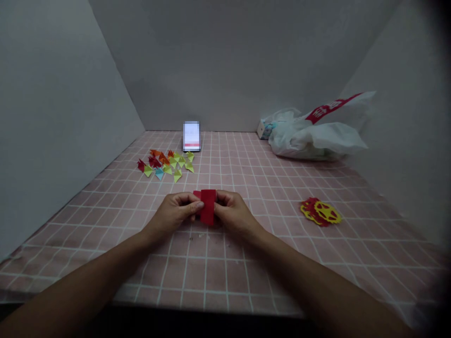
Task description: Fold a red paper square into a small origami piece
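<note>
Between my two hands, just above the table's middle, is a piece of red paper (208, 207), folded so that a narrow upright panel faces me and another part shows behind it on the left. My left hand (179, 209) pinches its left side, thumb in front. On the right edge, my right hand (232, 211) grips it between thumb and curled fingers. The fingers behind the paper are partly hidden. Farther off to the left lie several small folded paper figures (167, 164) in red, orange, yellow-green and blue.
Pink-and-white checked cloth (246, 277) covers the table. A phone with a lit screen (192, 136) stands near the back wall. At the back right are a white plastic bag (310, 138) and a small box (263, 129). Red and yellow star-patterned cutouts (322, 212) lie at right.
</note>
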Motion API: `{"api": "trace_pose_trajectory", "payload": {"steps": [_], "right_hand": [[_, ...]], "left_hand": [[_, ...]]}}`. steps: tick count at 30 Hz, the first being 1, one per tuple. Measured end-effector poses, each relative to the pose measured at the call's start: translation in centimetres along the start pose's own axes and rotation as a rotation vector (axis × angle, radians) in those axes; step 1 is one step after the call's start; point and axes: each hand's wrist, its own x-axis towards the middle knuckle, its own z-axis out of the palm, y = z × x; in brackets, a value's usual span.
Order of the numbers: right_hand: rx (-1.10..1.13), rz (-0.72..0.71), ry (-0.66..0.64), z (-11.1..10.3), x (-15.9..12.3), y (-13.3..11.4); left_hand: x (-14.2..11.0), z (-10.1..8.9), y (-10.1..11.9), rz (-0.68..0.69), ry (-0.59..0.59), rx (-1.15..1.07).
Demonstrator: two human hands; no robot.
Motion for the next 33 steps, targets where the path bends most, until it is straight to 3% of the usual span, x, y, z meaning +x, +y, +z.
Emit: {"api": "trace_pose_trajectory", "payload": {"steps": [7, 18, 33], "right_hand": [[-0.003, 0.035, -0.032, -0.30, -0.03, 0.03], [-0.028, 0.036, -0.021, -0.41, 0.00, -0.33], [-0.040, 0.010, -0.035, -0.48, 0.18, 0.11]], "left_hand": [[-0.02, 0.04, -0.22, 0.005, 0.053, -0.017], [0.22, -0.26, -0.38, 0.159, 0.176, 0.108], [-0.04, -0.05, -0.11, 0.177, 0.200, 0.110]]}}
